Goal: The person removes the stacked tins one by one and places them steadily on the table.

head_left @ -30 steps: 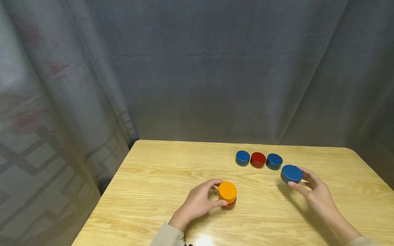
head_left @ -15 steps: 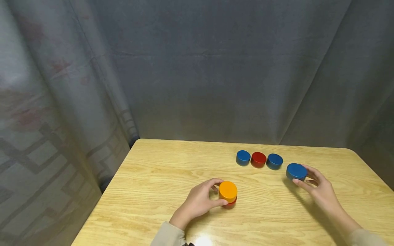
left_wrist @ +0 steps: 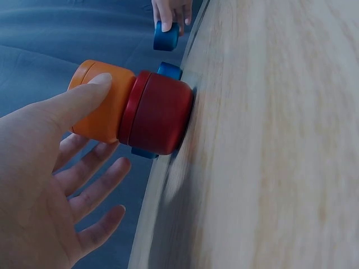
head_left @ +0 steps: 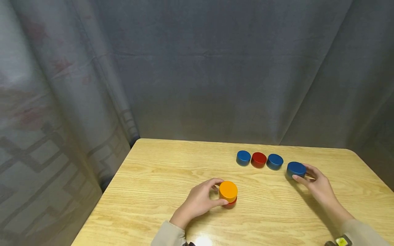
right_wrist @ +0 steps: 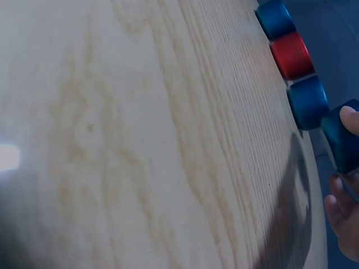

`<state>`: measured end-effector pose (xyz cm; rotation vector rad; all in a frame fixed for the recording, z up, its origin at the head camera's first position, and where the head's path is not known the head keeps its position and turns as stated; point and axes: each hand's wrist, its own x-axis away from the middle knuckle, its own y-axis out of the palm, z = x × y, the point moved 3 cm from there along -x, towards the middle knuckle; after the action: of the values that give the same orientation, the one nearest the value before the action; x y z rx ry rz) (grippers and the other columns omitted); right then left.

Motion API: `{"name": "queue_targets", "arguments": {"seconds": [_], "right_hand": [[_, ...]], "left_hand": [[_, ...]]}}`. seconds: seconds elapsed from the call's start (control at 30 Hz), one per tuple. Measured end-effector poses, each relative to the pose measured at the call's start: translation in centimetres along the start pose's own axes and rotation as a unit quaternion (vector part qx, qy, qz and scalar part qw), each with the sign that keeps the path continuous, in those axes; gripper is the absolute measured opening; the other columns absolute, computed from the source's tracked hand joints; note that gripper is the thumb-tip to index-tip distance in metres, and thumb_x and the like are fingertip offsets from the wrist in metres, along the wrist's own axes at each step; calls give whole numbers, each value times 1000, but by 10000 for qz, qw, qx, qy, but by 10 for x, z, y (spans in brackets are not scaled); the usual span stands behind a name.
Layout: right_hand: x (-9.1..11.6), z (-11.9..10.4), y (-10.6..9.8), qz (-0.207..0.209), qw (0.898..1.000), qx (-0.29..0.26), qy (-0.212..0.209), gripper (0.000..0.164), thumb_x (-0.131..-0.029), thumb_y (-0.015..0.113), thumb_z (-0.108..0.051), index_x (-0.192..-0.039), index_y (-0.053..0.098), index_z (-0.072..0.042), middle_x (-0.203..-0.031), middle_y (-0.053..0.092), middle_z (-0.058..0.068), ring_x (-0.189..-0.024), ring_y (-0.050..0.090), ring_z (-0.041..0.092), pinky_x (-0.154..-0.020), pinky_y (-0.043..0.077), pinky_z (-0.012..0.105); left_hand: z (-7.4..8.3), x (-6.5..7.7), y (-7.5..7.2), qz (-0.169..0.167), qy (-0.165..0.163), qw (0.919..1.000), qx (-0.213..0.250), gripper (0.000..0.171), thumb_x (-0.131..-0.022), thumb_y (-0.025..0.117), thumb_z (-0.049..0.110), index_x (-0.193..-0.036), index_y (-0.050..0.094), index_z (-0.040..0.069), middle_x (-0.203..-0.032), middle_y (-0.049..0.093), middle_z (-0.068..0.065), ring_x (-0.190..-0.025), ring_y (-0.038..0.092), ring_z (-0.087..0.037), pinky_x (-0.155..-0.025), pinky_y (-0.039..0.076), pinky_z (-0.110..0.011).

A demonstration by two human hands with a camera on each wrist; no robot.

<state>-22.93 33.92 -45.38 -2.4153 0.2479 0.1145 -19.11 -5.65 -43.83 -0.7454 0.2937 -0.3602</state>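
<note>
Left hand (head_left: 200, 201) pinches orange cylinder (head_left: 228, 190); right hand (head_left: 318, 187) pinches blue cylinder (head_left: 296, 167) — both likely stiff, slightly slippery; grip opposite sides.

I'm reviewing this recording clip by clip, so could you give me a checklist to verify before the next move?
1. Left hand holds the orange cylinder: ok.
2. Orange cylinder sits on the lower red cylinder: ok, touching in the left wrist view.
3. Right hand grips the held blue cylinder: ok.
4. Held blue cylinder set down on the table: not ok, the left wrist view shows a gap.
5. Left blue cylinder, middle red cylinder and right blue cylinder upright: ok.
6. Firmness of either grip: cannot tell.
</note>
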Motion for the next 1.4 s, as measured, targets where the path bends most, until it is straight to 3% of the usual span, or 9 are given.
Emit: {"name": "queue_targets", "arguments": {"seconds": [0.07, 0.1, 0.3, 0.53, 0.7, 0.77, 0.83, 0.97, 1.4], "right_hand": [[-3, 2, 0, -43, 10000, -15, 68, 74, -95, 68, -31, -143, 34, 15, -133, 44, 41, -112, 49, 45, -66, 35, 5], [-5, 3, 0, -60, 9999, -49, 104, 74, -96, 68, -31, -143, 33, 15, -133, 43, 41, -115, 46, 50, -65, 34, 5], [-14, 8, 0, -55, 9997, -119, 196, 75, -96, 67, -32, -143, 32, 16, -133, 43, 41, -116, 46, 51, -65, 34, 4], [-22, 13, -2, -49, 10000, 12, -36, 72, -94, 69, -28, -141, 36, 16, -129, 48, 40, -107, 52, 44, -66, 37, 4], [-25, 16, -3, -207, 9997, 10, -127, 72, -94, 70, -28, -141, 36, 15, -130, 46, 42, -112, 50, 50, -67, 36, 5], [-27, 17, -3, -314, 9994, 28, -118, 73, -94, 69, -29, -141, 35, 15, -132, 45, 42, -115, 48, 53, -73, 43, 12], [-29, 18, -2, -413, 9991, -6, -112, 74, -95, 68, -30, -142, 33, 15, -134, 43, 42, -119, 46, 56, -86, 51, 28], [-31, 19, -1, -547, 9984, -106, -124, 75, -95, 68, -29, -143, 31, 15, -135, 41, 44, -121, 41, 62, -94, 39, 68], [-43, 18, 4, -782, 9967, -174, -140, 76, -95, 69, -27, -142, 29, 17, -136, 39, 46, -124, 38, 63, -95, 37, 70]], "left_hand": [[1, 0, 0, -4, -3, 10000, -2, 61, -82, 79, 47, -134, 59, 23, -125, 63, 12, -102, 61, -6, -86, 50, -32], [1, 0, 0, -4, 0, 10000, -3, 61, -82, 79, 47, -133, 59, 23, -125, 63, 12, -102, 61, -6, -86, 50, -32], [1, 0, -1, 25, 57, 10000, -21, 60, -82, 79, 46, -133, 59, 23, -125, 63, 12, -102, 61, -6, -87, 50, -31], [1, -1, 0, 29, 79, 9999, -57, 61, -81, 79, 46, -134, 58, 23, -127, 63, 11, -103, 61, -6, -87, 50, -33], [1, 0, 0, 43, 80, 9999, -45, 60, -81, 80, 45, -133, 59, 23, -127, 63, 12, -103, 61, -6, -87, 50, -33], [1, 0, -1, 47, 78, 10000, -37, 60, -81, 80, 44, -133, 59, 23, -126, 63, 11, -102, 61, -6, -87, 50, -33], [1, 0, 0, 47, 86, 9999, -37, 60, -81, 80, 44, -133, 59, 23, -126, 63, 11, -102, 61, -6, -87, 50, -33], [1, 0, 0, 43, 85, 10000, -5, 60, -81, 80, 45, -133, 59, 23, -125, 64, 12, -102, 61, -6, -87, 50, -33], [-1, -1, 0, -9, -26, 10000, 63, 61, -81, 79, 48, -133, 59, 25, -123, 64, 13, -101, 61, -6, -85, 50, -33]]}}
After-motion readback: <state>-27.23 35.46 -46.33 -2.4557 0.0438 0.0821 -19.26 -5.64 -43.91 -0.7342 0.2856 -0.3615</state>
